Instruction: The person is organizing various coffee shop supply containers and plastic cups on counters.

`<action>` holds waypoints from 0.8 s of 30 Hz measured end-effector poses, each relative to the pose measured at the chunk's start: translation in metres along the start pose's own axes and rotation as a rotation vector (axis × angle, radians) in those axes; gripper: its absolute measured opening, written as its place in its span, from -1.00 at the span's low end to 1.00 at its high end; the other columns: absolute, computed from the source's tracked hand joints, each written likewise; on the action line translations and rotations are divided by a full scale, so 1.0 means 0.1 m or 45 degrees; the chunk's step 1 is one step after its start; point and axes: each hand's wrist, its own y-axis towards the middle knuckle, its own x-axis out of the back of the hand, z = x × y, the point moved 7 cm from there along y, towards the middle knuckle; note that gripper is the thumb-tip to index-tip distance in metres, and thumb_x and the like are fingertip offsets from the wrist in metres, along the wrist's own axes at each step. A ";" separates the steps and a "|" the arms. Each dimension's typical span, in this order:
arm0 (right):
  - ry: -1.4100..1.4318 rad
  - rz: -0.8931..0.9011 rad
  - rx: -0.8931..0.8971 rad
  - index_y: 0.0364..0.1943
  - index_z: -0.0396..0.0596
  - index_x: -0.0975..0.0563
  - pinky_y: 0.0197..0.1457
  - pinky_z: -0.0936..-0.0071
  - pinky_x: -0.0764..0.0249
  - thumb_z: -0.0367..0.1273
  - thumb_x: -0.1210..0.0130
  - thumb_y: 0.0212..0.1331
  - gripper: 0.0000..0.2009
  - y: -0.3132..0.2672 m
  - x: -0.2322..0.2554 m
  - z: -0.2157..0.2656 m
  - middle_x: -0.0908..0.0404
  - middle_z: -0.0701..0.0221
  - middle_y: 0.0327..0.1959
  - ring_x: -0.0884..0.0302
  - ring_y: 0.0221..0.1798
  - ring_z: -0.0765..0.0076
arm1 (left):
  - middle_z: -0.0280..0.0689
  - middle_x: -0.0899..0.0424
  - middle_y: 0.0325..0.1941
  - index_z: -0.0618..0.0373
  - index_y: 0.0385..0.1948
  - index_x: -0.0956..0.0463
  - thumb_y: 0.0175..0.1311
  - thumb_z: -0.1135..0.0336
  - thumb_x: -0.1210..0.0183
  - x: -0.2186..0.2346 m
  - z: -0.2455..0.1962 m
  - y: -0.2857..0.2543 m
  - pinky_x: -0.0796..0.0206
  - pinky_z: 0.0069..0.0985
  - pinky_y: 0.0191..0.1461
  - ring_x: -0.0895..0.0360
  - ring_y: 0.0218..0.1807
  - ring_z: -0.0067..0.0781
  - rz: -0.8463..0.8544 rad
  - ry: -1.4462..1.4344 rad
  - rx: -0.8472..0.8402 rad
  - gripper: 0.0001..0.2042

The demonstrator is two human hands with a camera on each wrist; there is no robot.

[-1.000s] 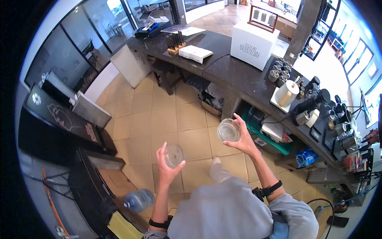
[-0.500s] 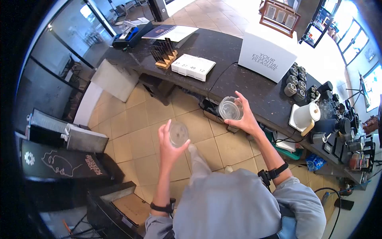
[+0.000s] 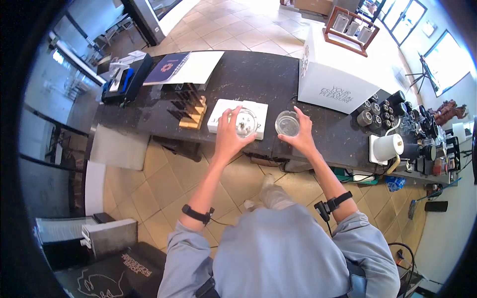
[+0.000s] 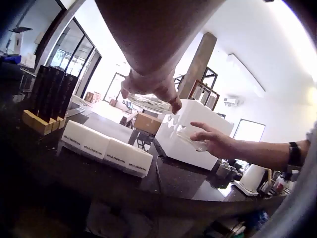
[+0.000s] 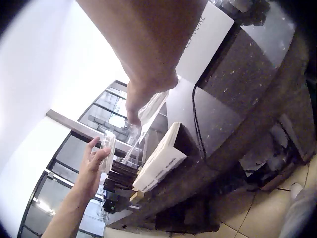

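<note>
"Start at the left end of the desk (image 3: 258,74). What's there?"

"A black unit (image 3: 124,82) with a blue device on it, then a dark blue notebook (image 3: 166,68) lying by a white sheet (image 3: 203,64). Next, a wooden stand (image 3: 193,119) holding upright dark sticks."

"And right of the stand?"

"A row of white boxes (image 4: 106,148). Over it, in the head view, is the left hand (image 3: 229,136), its thumb and fingers curved round the rim of a clear dish (image 3: 247,124). The left wrist view shows that dish up in the air, apart from the boxes."

"Anything inside it?"

"Dark spots show there from above. I can't tell whether they are in the dish or seen through it."

"What about the other grip?"

"The right hand (image 3: 302,137) pinches a second clear dish (image 3: 287,124) between thumb and fingers, just beside the first, the two not touching. It is held up over the front of the desk."

"Beyond that?"

"A big white carton (image 3: 343,74) lettered YOUR ESSENTIAL PLEASURE, with a wooden frame (image 3: 346,45) standing on top. Then a cluster of small jars (image 3: 376,113), and near the front edge a white kettle (image 3: 389,147)."
</note>
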 end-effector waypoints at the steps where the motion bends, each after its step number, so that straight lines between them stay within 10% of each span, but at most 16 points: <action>1: -0.093 -0.037 0.006 0.51 0.11 -0.14 0.50 0.00 -0.14 -0.20 -0.56 -0.28 0.12 0.12 -0.06 -0.05 -0.27 0.10 0.30 -0.17 0.38 -0.12 | 0.06 -0.33 0.33 -0.02 0.43 -0.24 -0.15 0.04 -0.55 -0.09 0.08 0.17 -0.19 -0.02 0.43 -0.28 0.36 0.15 0.006 0.017 0.003 -0.02; 11: -0.120 -0.193 -0.070 0.53 0.08 -0.09 0.45 -0.09 -0.14 -0.26 -0.57 -0.29 0.15 1.39 -0.76 -0.84 -0.22 0.00 0.29 -0.12 0.36 -0.22 | 0.05 -0.31 0.31 -0.07 0.50 -0.13 -0.20 0.09 -0.58 -1.06 0.72 1.53 -0.18 0.01 0.43 -0.23 0.39 0.18 0.277 0.096 0.038 0.08; 24: -0.178 -0.323 -0.241 0.55 0.16 -0.01 0.49 -0.15 -0.07 -0.36 -0.59 -0.30 0.22 1.86 -1.09 -1.26 -0.09 -0.05 0.35 -0.01 0.42 -0.28 | 0.05 -0.29 0.34 -0.01 0.53 -0.02 -0.23 0.16 -0.61 -1.84 1.23 2.04 -0.20 -0.05 0.45 -0.23 0.38 0.18 0.471 0.045 0.121 0.16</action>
